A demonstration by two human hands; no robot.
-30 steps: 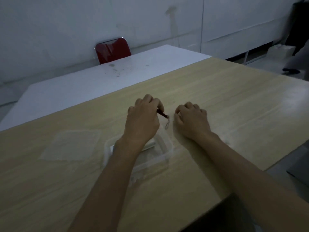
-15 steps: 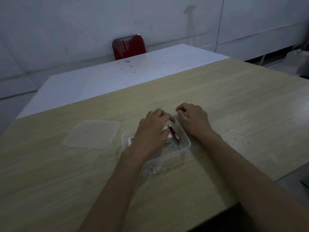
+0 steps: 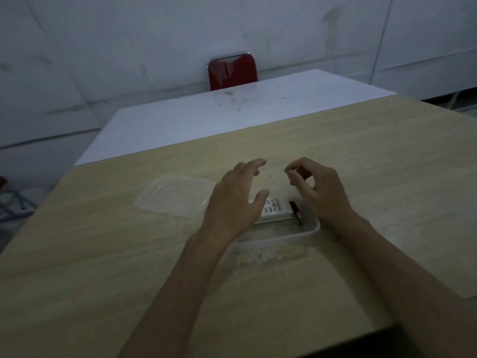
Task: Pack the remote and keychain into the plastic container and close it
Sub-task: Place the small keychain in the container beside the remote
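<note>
The clear plastic container (image 3: 307, 232) sits open on the wooden table, partly under my hands. Inside lies a white remote (image 3: 275, 209) with grey buttons, and just right of it a dark red keychain (image 3: 296, 211) with a metal ring end. My left hand (image 3: 236, 200) hovers over the container's left half, fingers spread and holding nothing. Over the right side floats my right hand (image 3: 320, 192), fingers loosely curled and apart, also holding nothing. The clear lid (image 3: 175, 196) lies flat on the table, left of the container.
The wooden table (image 3: 258, 293) ends close at the lower right corner. A white table (image 3: 206, 117) butts against its far edge, and a red chair (image 3: 232, 71) stands behind that by the wall.
My left hand carried the keychain into the container and let go of it. Both hands have lifted off and opened. The camera view has shifted, so everything sits further right.
</note>
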